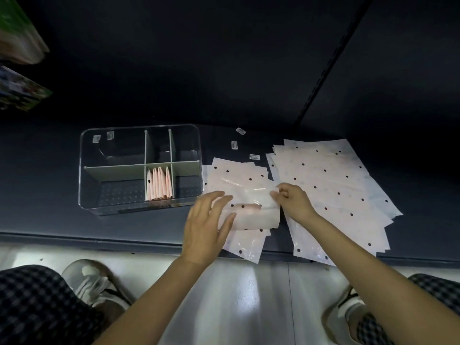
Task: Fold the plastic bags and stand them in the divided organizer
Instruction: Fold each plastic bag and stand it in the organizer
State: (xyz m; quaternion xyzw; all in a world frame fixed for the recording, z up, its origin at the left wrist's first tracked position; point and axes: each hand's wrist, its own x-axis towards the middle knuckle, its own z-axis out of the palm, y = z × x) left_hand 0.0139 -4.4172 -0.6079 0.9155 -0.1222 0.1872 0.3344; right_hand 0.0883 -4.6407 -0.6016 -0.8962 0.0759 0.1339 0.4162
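A clear divided organizer stands on the dark shelf, left of centre. Several folded pink bags stand upright in its middle front compartment. A partly folded pale dotted plastic bag lies on a small pile of flat bags in front of me. My left hand lies with straight fingers on the folded bag's left end. My right hand pinches its right edge with curled fingers. A larger stack of flat dotted bags is spread to the right.
Three small white stickers lie on the shelf behind the bags. The shelf's front edge runs just below the organizer, with a pale floor beneath. My knees and shoes show at the bottom corners. Blurred packages sit at the upper left.
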